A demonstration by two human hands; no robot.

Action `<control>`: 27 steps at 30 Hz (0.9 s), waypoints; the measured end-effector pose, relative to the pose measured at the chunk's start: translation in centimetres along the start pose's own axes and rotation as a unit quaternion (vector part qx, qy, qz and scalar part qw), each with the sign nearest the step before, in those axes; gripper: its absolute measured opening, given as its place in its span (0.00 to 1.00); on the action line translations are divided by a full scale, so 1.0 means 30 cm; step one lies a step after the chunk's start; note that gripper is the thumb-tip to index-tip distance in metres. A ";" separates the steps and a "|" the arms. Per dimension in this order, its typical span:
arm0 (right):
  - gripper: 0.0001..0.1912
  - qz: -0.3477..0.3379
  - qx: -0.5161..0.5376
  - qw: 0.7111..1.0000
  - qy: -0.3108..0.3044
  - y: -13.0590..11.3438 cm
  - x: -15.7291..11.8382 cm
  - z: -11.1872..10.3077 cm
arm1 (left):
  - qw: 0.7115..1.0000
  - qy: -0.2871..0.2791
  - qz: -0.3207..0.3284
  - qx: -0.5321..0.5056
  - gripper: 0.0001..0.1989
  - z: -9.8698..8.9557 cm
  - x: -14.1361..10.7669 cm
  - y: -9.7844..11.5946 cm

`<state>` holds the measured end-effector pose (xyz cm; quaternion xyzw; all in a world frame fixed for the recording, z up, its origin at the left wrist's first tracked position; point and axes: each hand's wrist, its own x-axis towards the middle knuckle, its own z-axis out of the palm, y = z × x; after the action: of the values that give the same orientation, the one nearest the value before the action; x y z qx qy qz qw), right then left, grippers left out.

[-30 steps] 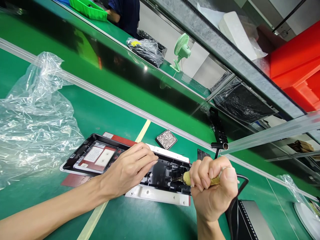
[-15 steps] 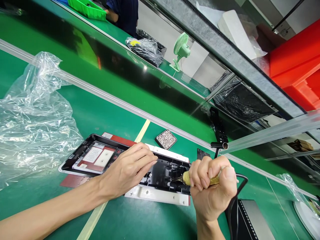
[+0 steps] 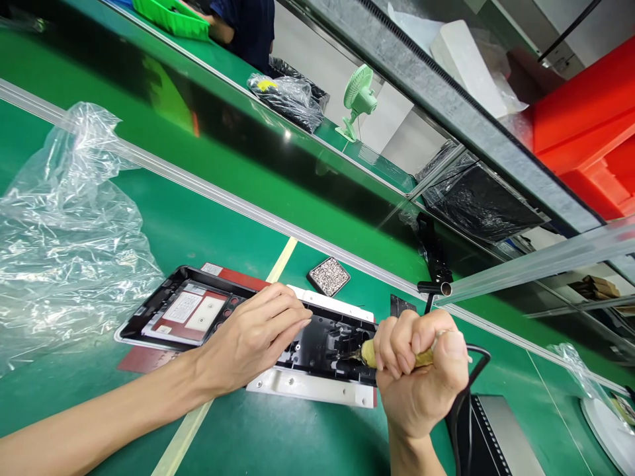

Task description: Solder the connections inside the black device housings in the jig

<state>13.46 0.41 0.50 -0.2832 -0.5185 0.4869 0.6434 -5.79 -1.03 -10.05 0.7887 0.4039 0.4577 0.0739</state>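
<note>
A long black plastic housing lies open side up across a red and white fixture, with a windowed section at its left end. My left hand rests over the middle of the housing, its fingers stretched out and holding nothing visible. Wrapped in a fist around the yellow handle of a soldering iron is my right hand. The iron's metal tip points left and down into the black parts inside the housing; whether it touches them I cannot tell. A black cord runs beside the right hand.
A small tray of tiny metal pieces sits behind the housing. Clear plastic film covers the left. A black tube holder stands behind my right hand, a dark metal box beside it. Across the partition, a person stands near a green basket.
The view has shifted very slightly. Both hands, the soldering iron and the housing keep practically the same positions relative to one another.
</note>
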 end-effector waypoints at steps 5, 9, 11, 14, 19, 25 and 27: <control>0.18 -0.005 0.005 1.000 0.001 -0.001 0.001 -0.001 | 1.000 -0.001 0.006 -0.001 0.11 -0.001 0.000 0.001; 0.18 -0.002 0.007 1.000 0.000 0.001 0.001 -0.001 | 1.000 0.000 0.004 -0.004 0.10 -0.002 0.002 0.002; 0.18 -0.003 0.008 1.000 -0.001 0.002 0.000 -0.001 | 1.000 -0.001 0.004 -0.004 0.10 -0.001 0.003 0.002; 0.19 -0.002 0.008 1.000 0.001 0.004 0.000 -0.002 | 1.000 -0.002 0.004 -0.005 0.10 0.000 0.003 0.001; 0.18 -0.001 0.010 1.000 0.001 0.004 -0.001 0.000 | 1.000 -0.003 0.005 -0.005 0.11 0.002 0.002 0.003; 0.19 -0.001 0.014 1.000 0.002 0.003 0.000 0.000 | 1.000 -0.002 0.011 -0.002 0.10 -0.003 0.003 0.003; 0.19 -0.003 0.014 1.000 0.003 0.004 0.002 0.000 | 1.000 -0.002 0.010 0.000 0.10 -0.003 0.003 0.001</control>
<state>13.42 0.50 0.41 -0.2742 -0.5105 0.4911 0.6504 -5.81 -1.02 -9.92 0.7935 0.3957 0.4570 0.0698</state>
